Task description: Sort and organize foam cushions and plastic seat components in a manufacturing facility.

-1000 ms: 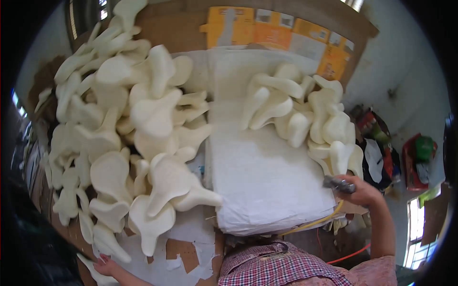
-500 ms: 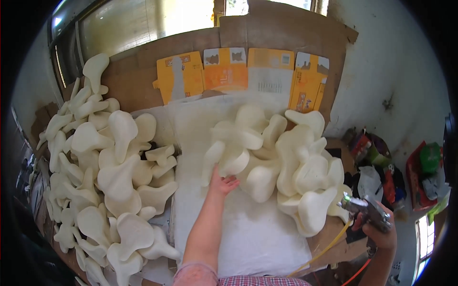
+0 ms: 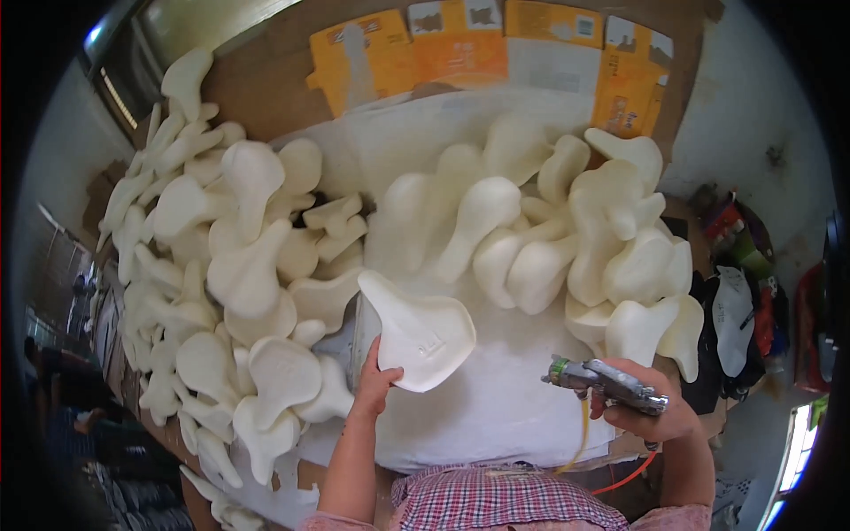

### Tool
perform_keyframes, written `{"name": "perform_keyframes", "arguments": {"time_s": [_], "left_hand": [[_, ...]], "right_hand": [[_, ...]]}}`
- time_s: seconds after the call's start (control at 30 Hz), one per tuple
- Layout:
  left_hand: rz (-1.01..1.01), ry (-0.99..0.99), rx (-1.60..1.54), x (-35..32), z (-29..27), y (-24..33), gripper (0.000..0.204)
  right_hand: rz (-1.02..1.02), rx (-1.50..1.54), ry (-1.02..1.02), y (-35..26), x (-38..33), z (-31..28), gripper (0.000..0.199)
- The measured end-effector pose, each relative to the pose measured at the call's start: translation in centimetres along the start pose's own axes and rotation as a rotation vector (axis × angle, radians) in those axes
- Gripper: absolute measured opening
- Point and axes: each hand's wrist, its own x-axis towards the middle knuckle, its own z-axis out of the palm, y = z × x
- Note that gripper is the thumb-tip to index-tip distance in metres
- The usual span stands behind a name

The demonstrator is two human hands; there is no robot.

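Note:
My left hand (image 3: 378,382) grips a cream foam bicycle saddle pad (image 3: 427,334) by its wide end. The pad's narrow nose points up and left, and a hollowed face with raised marks is turned toward me. Closed around the handle of a metal spray gun (image 3: 611,385) is my right hand (image 3: 653,409); the nozzle points left, toward the pad but apart from it. A yellow hose and a red hose (image 3: 627,479) hang below the gun. I cannot make out whether any spray is leaving it.
A tall heap of similar saddle pads (image 3: 252,274) fills the left side. Another pile (image 3: 620,265) lies on the white-covered table (image 3: 505,389) at the right. Cardboard with orange box panels (image 3: 460,55) stands at the back. Bags and clutter (image 3: 735,310) lie beyond the right edge.
My left hand has come back from the right-hand pile and now holds a saddle pad near me. The spray gun has moved left, toward the middle. The view has tilted downward.

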Motion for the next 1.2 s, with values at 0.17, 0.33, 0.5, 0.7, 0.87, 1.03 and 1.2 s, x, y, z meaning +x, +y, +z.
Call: {"name": "perform_keyframes", "arguments": {"time_s": [0.17, 0.33, 0.5, 0.7, 0.87, 1.03, 1.2], "left_hand": [[0.116, 0.069, 0.104, -0.4, -5.2, -3.3, 0.082], [0.038, 0.125, 0.052, 0.2, -7.1, -4.1, 0.080], [0.073, 0.138, 0.080, 0.8, -7.6, -3.0, 0.079], [0.218, 0.296, -0.378, 2.1, -10.9, 4.8, 0.052], [0.557, 0.154, -0.612, 9.2, -14.5, 9.7, 0.058], [0.186, 0.357, -0.750, 19.7, -6.4, 12.4, 0.065], [0.133, 0.437, -0.918, 25.4, -9.4, 9.4, 0.064]], "right_hand": [[-0.070, -0.085, -0.093, -1.3, 0.6, 5.0, 0.045], [-0.025, -0.180, -0.013, -1.3, -0.5, 6.8, 0.045], [0.082, -0.254, -0.046, -1.3, -1.2, 6.5, 0.045], [-0.162, 0.095, 0.156, -0.9, -0.3, 3.9, 0.055], [-0.091, 0.091, 0.245, 0.6, 1.7, 2.2, 0.056], [0.004, -0.008, 0.236, 2.4, 3.6, 0.9, 0.053], [0.060, 0.113, 0.298, 4.3, 6.1, 0.8, 0.054]]}}
